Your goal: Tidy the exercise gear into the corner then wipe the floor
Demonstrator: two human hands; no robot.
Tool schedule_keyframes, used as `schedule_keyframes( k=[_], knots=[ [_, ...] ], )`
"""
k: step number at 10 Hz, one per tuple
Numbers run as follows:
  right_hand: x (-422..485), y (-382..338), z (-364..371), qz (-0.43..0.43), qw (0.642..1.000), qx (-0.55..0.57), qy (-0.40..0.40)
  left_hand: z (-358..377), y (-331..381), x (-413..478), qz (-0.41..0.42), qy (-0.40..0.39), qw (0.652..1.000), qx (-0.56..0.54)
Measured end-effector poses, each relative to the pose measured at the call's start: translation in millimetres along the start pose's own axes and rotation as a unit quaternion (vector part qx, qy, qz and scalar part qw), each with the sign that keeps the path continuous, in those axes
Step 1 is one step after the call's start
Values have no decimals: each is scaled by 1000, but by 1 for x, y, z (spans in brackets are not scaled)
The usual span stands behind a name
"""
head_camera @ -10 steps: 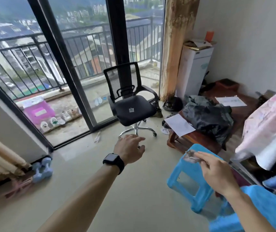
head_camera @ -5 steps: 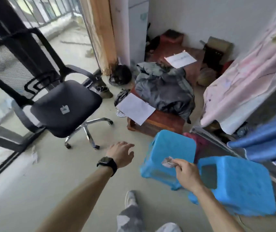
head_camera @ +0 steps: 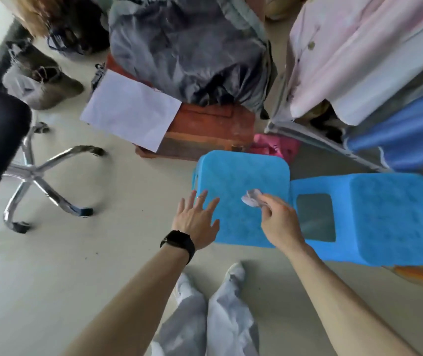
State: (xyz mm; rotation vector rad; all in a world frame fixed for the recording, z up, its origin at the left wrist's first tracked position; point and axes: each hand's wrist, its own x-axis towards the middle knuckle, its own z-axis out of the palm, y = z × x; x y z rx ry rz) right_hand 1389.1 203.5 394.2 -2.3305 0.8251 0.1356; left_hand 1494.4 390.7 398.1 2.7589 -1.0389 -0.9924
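Hovering over blue stool (head_camera: 241, 181), both hands. Left hand (head_camera: 196, 222) spread flat, fingers straight, at stool's near-left edge, holding nothing, can't tell if touching. Right hand (head_camera: 279, 224) pinching crumpled wipe (head_camera: 251, 197) above stool top. Second stool (head_camera: 390, 214) tipped on side, touching first stool's right. Exercise gear nowhere in shot, so tidying unconfirmed. Floor (head_camera: 76, 253) left of stool shows dark specks, guessing wiping not started.

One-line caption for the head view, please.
Over a blue stool: left hand open, right hand pinching a crumpled tissue.
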Motion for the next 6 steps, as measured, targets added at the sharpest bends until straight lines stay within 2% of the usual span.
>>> schedule_keyframes(
  k=[1, 2, 3, 4, 5, 6],
  knots=[
    [26, 29, 27, -98, 989, -2, 114, 34, 5, 47, 33, 87, 996, 7],
    [34, 56, 53, -110, 988, -86, 69, 69, 2, 77, 51, 142, 988, 17],
    [32, 78, 71, -75, 978, -195, -3, 93, -5, 88, 44, 158, 986, 25],
    [31, 84, 77, -68, 975, -213, -5, 101, -6, 88, 37, 174, 984, 28],
    [32, 78, 68, -64, 976, -201, -47, 94, -3, 88, 41, 171, 984, 32],
    [39, 62, 33, -70, 978, -149, -126, 95, -3, 84, 39, 164, 985, 35]
  ],
)
